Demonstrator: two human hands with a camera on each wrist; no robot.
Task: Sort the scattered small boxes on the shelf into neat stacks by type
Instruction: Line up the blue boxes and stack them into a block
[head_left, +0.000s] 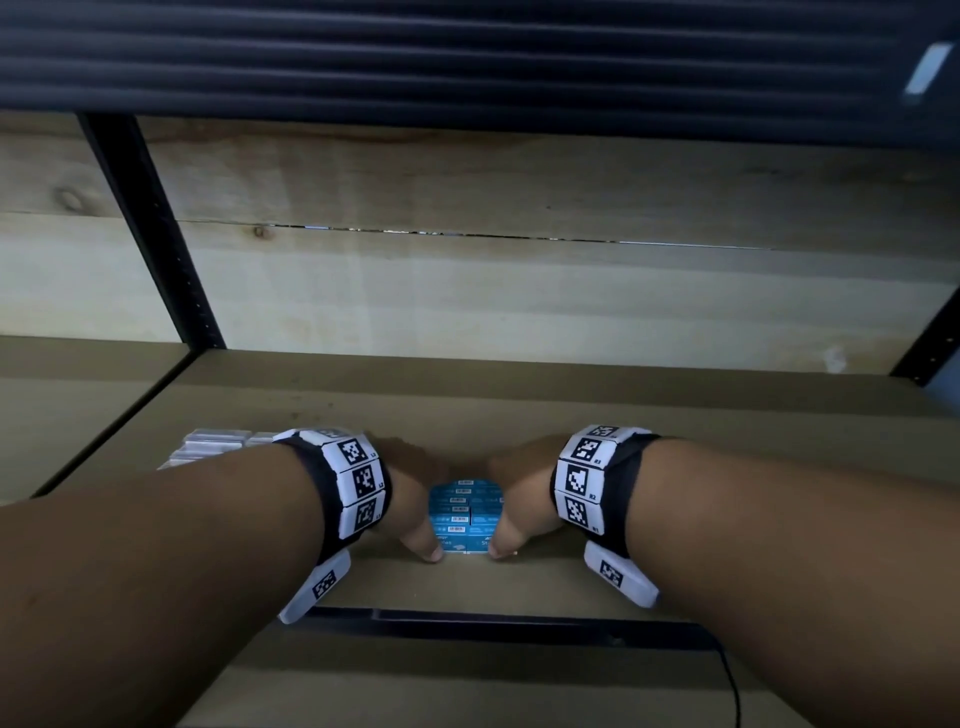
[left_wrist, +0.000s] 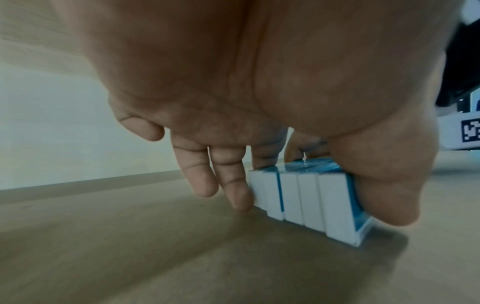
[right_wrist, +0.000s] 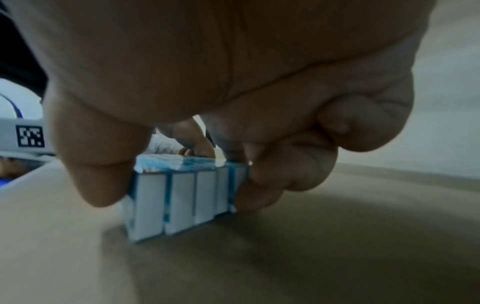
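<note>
Brown shelf (head_left: 571, 410) board, smooth, is backed by pale wood planks. Grey boxes (head_left: 208, 447) are seen far left only from the head. Mid-shelf, upright blue boxes (head_left: 464, 512) are pinched by left hand (head_left: 410, 499) and right hand (head_left: 519, 499); white ends (left_wrist: 309, 201) are shown by wrist views.

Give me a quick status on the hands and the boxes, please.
Left hand and right hand both grip the row of small blue-and-white cardboard boxes on the brown shelf board. Nothing in the way.

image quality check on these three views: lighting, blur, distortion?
Head: dim, shelf edges bowed by the wide lens, barcodes on the blue boxes sharp. Left wrist: left hand fills the top, soft; foreground smeared. Right wrist: right hand blurred, shadow beneath the boxes.
</note>
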